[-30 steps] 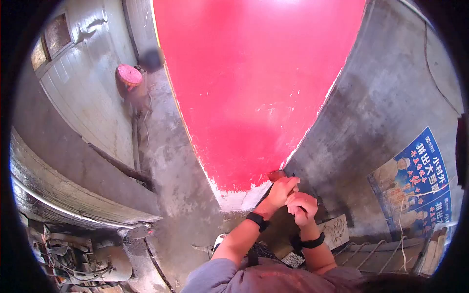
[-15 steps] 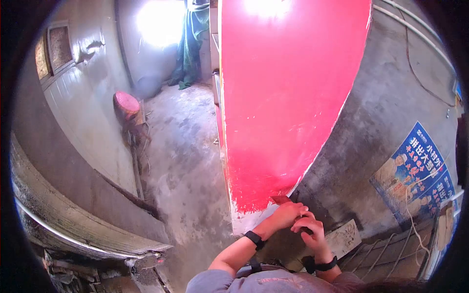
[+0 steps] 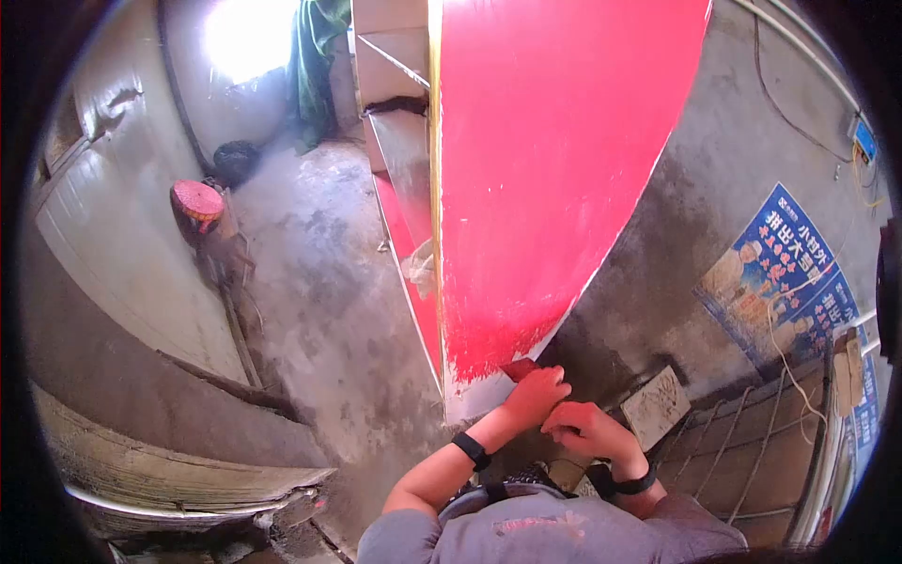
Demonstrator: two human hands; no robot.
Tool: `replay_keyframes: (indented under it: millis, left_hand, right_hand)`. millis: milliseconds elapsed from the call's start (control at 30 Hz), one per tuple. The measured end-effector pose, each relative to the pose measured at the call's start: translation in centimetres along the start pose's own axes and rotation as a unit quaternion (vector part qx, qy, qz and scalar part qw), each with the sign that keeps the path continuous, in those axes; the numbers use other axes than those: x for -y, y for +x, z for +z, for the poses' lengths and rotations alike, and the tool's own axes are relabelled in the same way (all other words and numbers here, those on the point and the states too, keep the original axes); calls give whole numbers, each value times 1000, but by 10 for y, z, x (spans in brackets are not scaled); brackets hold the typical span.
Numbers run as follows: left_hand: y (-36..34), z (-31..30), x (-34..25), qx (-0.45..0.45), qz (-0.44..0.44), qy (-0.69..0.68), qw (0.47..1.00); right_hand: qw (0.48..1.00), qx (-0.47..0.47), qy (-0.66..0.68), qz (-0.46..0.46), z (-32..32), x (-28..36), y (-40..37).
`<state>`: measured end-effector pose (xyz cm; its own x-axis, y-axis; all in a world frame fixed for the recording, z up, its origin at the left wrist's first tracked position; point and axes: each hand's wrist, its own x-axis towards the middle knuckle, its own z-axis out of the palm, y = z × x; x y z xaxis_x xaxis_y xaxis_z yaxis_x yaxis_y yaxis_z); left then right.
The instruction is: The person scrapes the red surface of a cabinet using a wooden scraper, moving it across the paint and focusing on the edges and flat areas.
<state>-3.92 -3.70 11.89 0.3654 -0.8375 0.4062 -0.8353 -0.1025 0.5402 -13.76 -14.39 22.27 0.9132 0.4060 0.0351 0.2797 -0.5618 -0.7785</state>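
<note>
A tall red panel [image 3: 554, 169] stands in the middle, with a ragged lower edge of red above a white strip [image 3: 470, 399]. My left hand [image 3: 537, 397] is closed on a flat dark red tool [image 3: 519, 368], whose tip lies against the panel's lower right corner. Just right of it and slightly lower, my right hand [image 3: 587, 429] has its fingers curled in; what they hold, if anything, is hidden. The two hands are close together. Black bands circle both wrists.
Open shelves [image 3: 395, 66] adjoin the panel's left side. On the left are a round red stool [image 3: 197, 201] and a dark bag [image 3: 236, 162] by the wall. A blue poster [image 3: 780, 273], a pale board [image 3: 656, 408] and metal bars [image 3: 752, 451] are at right.
The view has shifted, showing more of the shelves. My left hand and its tool stay at the panel's lower corner. My right hand has turned, its fingers now pointing left.
</note>
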Motion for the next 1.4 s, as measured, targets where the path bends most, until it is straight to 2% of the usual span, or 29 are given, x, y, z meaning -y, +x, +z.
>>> replay_keyframes:
  millis: [67,133,200,267,300,367,600,667,767,967,1033,1100,1233,1400]
  left_hand:
    - [-8,3,0,-73,-11,28,997]
    - [-14,5,2,-63,-30,22,997]
    - [-23,3,-1,-52,-53,15,997]
    - [-29,-11,-13,-136,-54,42,988]
    - [-32,-13,-17,-131,-53,37,989]
    - [-37,-18,-23,-155,-35,69,985]
    - [-45,-32,-37,-134,-46,23,990]
    - [-51,-37,-39,-129,-84,25,988]
    - [-60,-36,-33,-86,-100,22,991]
    - [-77,-36,-16,-61,-91,7,994]
    - [-80,-46,-16,-89,-103,20,990]
    - [-86,-52,-9,-115,-171,53,977]
    - [-90,-51,3,-158,-170,84,969]
    - [-88,-45,4,-131,-147,88,976]
  right_hand:
    - [1000,-26,-11,-4,9,-6,-1]
    - [998,-55,-25,-10,16,-8,-2]
    - [994,-101,15,-37,24,-8,-1]
    - [992,-110,7,-55,29,-7,-2]
    - [990,-116,-4,-79,29,-7,-3]
    - [989,-127,-11,-72,31,-6,-6]
    - [981,-178,-48,-63,17,4,-15]
    - [976,-196,-74,-62,8,9,-19]
    - [968,-216,-102,-75,-7,13,-24]
    - [955,-247,-141,-79,-31,17,-34]
    - [950,-256,-163,-78,-35,15,-39]
    - [941,-273,-182,-82,-40,10,-42]
    - [943,-268,-171,-99,-45,10,-42]
    - [939,-285,-169,-97,-42,1,-44]
